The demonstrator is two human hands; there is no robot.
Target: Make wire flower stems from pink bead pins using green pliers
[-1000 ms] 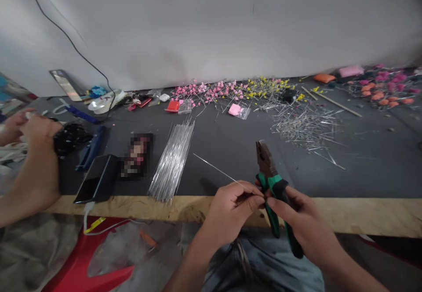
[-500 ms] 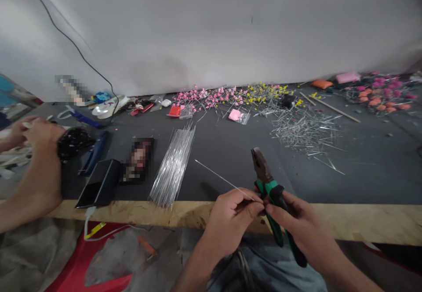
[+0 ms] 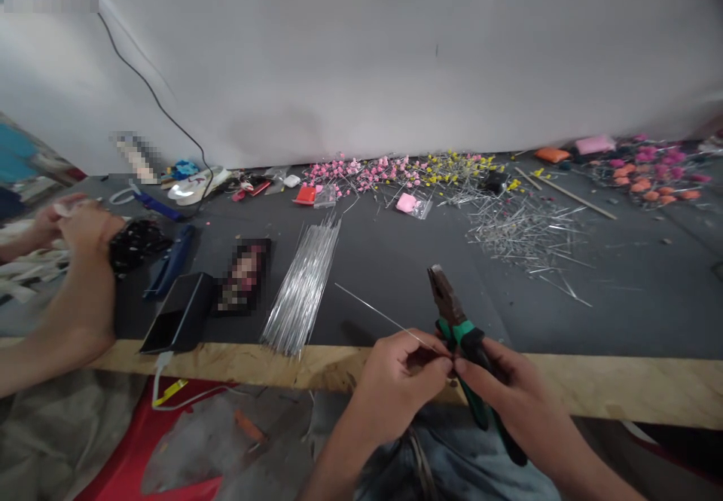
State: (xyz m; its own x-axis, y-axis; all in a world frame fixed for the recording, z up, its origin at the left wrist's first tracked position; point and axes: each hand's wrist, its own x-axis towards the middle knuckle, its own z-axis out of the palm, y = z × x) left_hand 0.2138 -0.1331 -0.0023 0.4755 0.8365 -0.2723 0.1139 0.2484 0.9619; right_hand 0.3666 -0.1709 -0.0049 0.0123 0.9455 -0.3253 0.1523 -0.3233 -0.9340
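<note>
My left hand (image 3: 395, 380) is closed on a thin metal wire (image 3: 376, 310), which slants up and away to the left over the dark table. In my right hand (image 3: 511, 388) rests a pair of pliers (image 3: 446, 297) with green and black handles, its jaws pointing away from me. My right thumb and fingertips meet my left fingertips at the near end of the wire; that end is hidden by the fingers. A bundle of straight wires (image 3: 305, 286) lies left of my hands. Further right sits a loose heap of short wires (image 3: 525, 230).
Pink-tipped stems (image 3: 367, 173), yellow-tipped stems (image 3: 460, 166) and orange and magenta ones (image 3: 649, 173) line the wall. A phone (image 3: 172, 316) with a cable and a blue tool (image 3: 169, 264) lie at left. Another person's hand (image 3: 87, 226) works there. The wooden table edge (image 3: 610, 384) runs before me.
The view has shifted slightly, so the table things sit a little further right and lower. My hands keep the same hold on the wire and the pliers.
</note>
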